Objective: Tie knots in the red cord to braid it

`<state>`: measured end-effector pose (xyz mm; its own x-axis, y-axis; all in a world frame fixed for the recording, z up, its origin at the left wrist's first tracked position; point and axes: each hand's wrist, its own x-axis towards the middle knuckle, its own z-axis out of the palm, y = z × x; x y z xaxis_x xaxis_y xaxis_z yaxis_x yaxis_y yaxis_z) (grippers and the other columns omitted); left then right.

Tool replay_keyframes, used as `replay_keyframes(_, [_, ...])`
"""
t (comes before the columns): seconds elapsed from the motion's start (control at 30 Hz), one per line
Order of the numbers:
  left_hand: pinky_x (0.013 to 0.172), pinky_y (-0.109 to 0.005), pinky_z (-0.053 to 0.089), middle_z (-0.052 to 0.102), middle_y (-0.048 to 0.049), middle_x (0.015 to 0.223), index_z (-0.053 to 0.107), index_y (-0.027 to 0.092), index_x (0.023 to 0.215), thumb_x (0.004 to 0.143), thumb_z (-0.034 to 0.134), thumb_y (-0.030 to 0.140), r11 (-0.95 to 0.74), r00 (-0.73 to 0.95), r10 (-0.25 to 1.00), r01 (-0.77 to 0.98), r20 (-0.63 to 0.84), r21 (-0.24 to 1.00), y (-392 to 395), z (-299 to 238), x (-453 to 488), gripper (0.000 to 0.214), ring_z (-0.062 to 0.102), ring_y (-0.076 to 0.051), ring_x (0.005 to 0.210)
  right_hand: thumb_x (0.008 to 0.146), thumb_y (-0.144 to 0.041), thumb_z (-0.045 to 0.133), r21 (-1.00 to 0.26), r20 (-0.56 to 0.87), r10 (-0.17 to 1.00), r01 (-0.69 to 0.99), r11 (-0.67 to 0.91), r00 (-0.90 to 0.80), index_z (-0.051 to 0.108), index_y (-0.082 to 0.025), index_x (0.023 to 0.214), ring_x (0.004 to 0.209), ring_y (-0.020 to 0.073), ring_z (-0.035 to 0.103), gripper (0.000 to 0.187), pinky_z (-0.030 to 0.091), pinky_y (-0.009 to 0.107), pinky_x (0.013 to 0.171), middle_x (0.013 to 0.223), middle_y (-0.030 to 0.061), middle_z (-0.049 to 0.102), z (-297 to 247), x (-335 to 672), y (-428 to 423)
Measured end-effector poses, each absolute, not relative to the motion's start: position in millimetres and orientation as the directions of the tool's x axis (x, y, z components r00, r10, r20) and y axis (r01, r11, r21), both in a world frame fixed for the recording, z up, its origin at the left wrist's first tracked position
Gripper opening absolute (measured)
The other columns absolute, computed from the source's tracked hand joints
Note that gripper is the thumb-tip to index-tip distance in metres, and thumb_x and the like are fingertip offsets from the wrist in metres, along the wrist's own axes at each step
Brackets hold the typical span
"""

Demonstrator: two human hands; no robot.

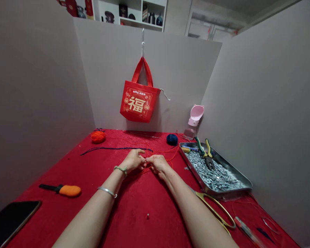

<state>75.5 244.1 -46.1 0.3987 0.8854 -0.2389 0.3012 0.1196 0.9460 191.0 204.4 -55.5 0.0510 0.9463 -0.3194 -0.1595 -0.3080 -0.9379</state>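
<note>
My left hand (133,160) and my right hand (157,163) meet at the middle of the red table (134,203), fingertips pinched together on a thin red cord (172,157). The cord loops away over the cloth toward the back. A dark blue cord (113,148) lies stretched out just behind my hands. An orange ball of cord (97,136) sits at the back left and a dark blue ball (172,139) at the back right.
A metal tray (244,182) of screws with pliers (205,153) stands at the right. Gold scissors (217,210) lie beside my right forearm. An orange-handled tool (64,189) and a phone (10,220) lie at the left. A red bag (138,100) hangs on the back wall, near a pink bottle (195,120).
</note>
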Motion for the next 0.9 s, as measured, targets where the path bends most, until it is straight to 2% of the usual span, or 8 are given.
replay_keyframes(0.1, [0.048,-0.023,0.044,0.052,0.0018,0.051,0.040,0.007,0.103,0.065,0.040,0.001,0.140,0.391,0.884,0.302,-0.257,0.943,242.4,-45.2,75.4,0.038,0.051,-0.010,0.044,0.066,-0.019,0.051,-0.942,-0.314,0.948,-0.137,-0.305,0.047,0.041,-0.014,0.057,0.027,0.0027,0.019,0.014,0.010,0.018,0.031,0.034,-0.0067,0.037,-53.6,190.0,202.9])
replay_keyframes(0.17, [0.045,-0.022,0.041,0.051,0.0018,0.048,0.047,0.008,0.089,0.062,0.039,0.002,0.138,0.387,0.883,0.328,-0.266,0.935,241.8,-46.0,75.1,0.029,0.047,-0.009,0.041,0.065,-0.019,0.052,-0.949,-0.299,0.954,-0.110,-0.294,0.032,0.042,-0.014,0.057,0.028,0.0025,0.019,0.014,0.010,0.018,0.032,0.034,-0.0067,0.036,-54.5,190.0,202.4])
replay_keyframes(0.27, [0.038,-0.018,0.028,0.047,0.0010,0.043,0.050,0.010,0.061,0.057,0.039,0.008,0.083,0.377,0.896,0.378,-0.235,0.922,242.0,-48.5,72.9,0.012,0.038,-0.006,0.035,0.063,-0.019,0.052,-0.960,-0.276,0.961,-0.050,-0.276,-0.004,0.044,-0.014,0.057,0.028,0.0023,0.018,0.011,0.009,0.018,0.032,0.034,-0.0079,0.031,-57.3,190.9,202.2])
replay_keyframes(0.33, [0.036,-0.019,0.020,0.044,0.0007,0.040,0.047,0.011,0.050,0.055,0.038,0.013,0.079,0.361,0.905,0.373,-0.223,0.925,242.0,-49.3,71.3,0.011,0.031,-0.005,0.033,0.063,-0.020,0.052,-0.965,-0.261,0.965,-0.012,-0.261,-0.014,0.043,-0.014,0.057,0.028,0.0023,0.017,0.012,0.008,0.019,0.032,0.034,-0.0083,0.029,-58.3,192.0,201.6])
replay_keyframes(0.53, [0.037,-0.020,0.010,0.033,0.0054,0.041,0.044,0.013,0.052,0.058,0.045,0.022,0.231,0.310,0.904,0.220,-0.293,0.948,238.0,-46.2,73.3,0.011,0.020,-0.003,0.035,0.062,-0.019,0.051,-0.966,-0.258,0.964,0.034,-0.256,-0.060,0.038,-0.015,0.056,0.029,0.0019,0.017,0.015,0.008,0.018,0.033,0.036,-0.0092,0.027,-53.7,196.6,198.0])
replay_keyframes(0.67, [0.038,-0.020,0.006,0.025,0.0082,0.038,0.036,0.016,0.049,0.056,0.055,0.025,0.264,0.267,0.903,0.271,-0.336,0.925,234.8,-45.5,77.0,0.022,0.016,-0.003,0.034,0.063,-0.017,0.050,-0.963,-0.262,0.965,0.071,-0.260,-0.029,0.040,-0.015,0.057,0.029,0.0022,0.018,0.012,0.009,0.018,0.034,0.035,-0.0089,0.027,-52.3,197.5,197.8])
replay_keyframes(0.9, [0.037,-0.020,0.006,0.030,0.0082,0.037,0.044,0.015,0.056,0.059,0.054,0.026,0.308,0.249,0.893,0.273,-0.376,0.911,230.6,-43.3,80.4,0.015,0.017,-0.003,0.033,0.063,-0.018,0.052,-0.950,-0.175,0.984,0.259,-0.174,0.021,0.044,-0.013,0.054,0.033,0.0022,0.022,0.013,0.014,0.018,0.038,0.036,-0.0069,0.031,-58.1,199.6,201.5])
